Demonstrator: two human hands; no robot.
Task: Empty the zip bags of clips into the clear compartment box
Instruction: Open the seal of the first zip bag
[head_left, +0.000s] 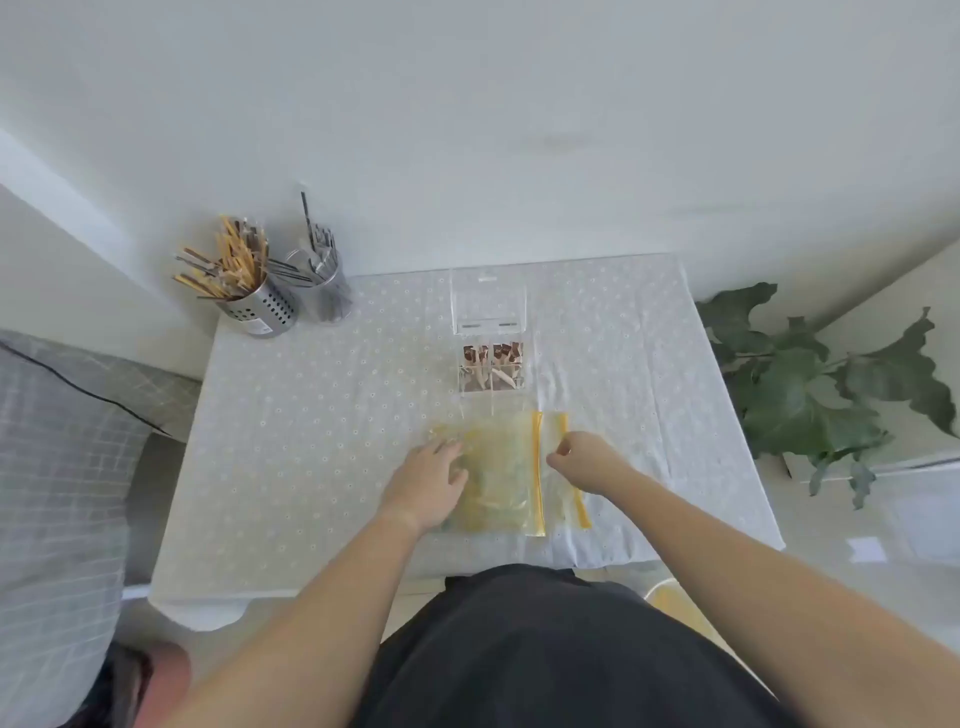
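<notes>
bags (501, 462) on worktop (311, 441): left hand (431, 483) flat on them, fingers straight; right hand (584, 460) pinches a zip edge. box (491, 399) beyond, open.

Compartment box (491, 371): clear glossy plastic. Zip bags (498, 467): translucent yellow film. Tablecloth (311, 415): matt eyelet cloth.

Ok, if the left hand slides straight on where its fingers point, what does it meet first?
The left hand lies on the zip bag; past its far edge, likely the clear box of clips.
</notes>
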